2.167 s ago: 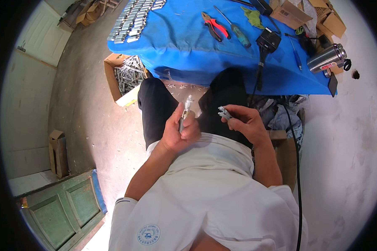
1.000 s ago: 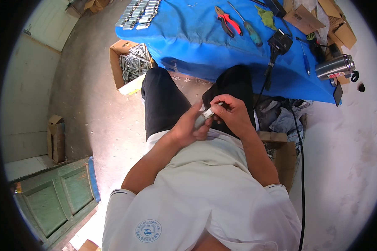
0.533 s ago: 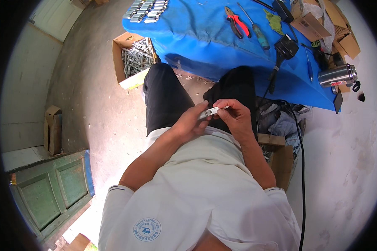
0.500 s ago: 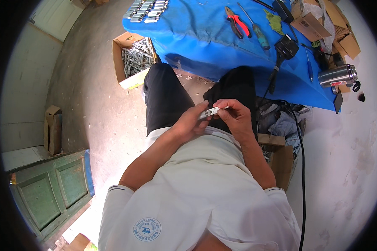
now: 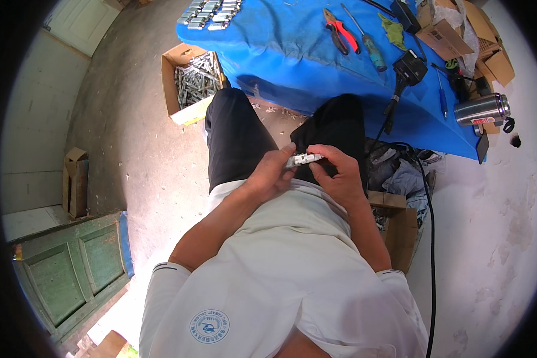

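Note:
Above my lap, a small silvery-white metal part [image 5: 303, 159], oblong and with dark slots along its side, lies between both hands. My left hand [image 5: 272, 171] grips its left end, with the thumb along the top and the fingers curled beneath. At its right end, the thumb and index finger of my right hand [image 5: 339, 170] pinch it. The part's exact kind is too small to make out, and its left end is partly hidden by my fingers.
Ahead stands a blue-covered table [image 5: 268, 53] with rows of metal parts [image 5: 209, 13], red-black pliers [image 5: 341, 33], a screwdriver [image 5: 373, 52] and a steel flask [image 5: 482, 110]. A cardboard box [image 5: 172, 89] of metal pieces sits on the floor. A black cable [image 5: 431, 250] hangs at right.
The metal part has turned slightly, so more of its slotted side shows. The right fingers have shifted a little on its end; the left hand has barely moved.

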The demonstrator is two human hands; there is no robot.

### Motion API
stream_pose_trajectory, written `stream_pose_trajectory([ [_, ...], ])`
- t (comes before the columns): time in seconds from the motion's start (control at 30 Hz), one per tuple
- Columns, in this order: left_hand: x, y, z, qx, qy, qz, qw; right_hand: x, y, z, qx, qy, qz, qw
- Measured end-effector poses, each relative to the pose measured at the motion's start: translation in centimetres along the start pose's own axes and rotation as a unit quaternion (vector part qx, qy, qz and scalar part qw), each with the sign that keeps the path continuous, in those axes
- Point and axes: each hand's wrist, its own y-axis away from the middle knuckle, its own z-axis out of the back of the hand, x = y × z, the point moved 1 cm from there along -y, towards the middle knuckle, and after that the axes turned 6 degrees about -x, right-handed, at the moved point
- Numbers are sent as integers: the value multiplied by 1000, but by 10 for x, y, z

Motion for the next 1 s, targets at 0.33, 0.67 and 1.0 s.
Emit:
stream_pose_trajectory([
  [0.33, 6, -4, 5, 4, -104, -84, 991, -6, 5, -5, -1, 199, 19, 980],
  [0.67, 3, 1, 0, -9, -161, -96, 982, -11, 10, -5, 5, 201, 123, 972],
  [1.0, -1, 10, -6, 11, -201, -90, 975, -17, 6, 6, 104, 233, 82, 963],
])
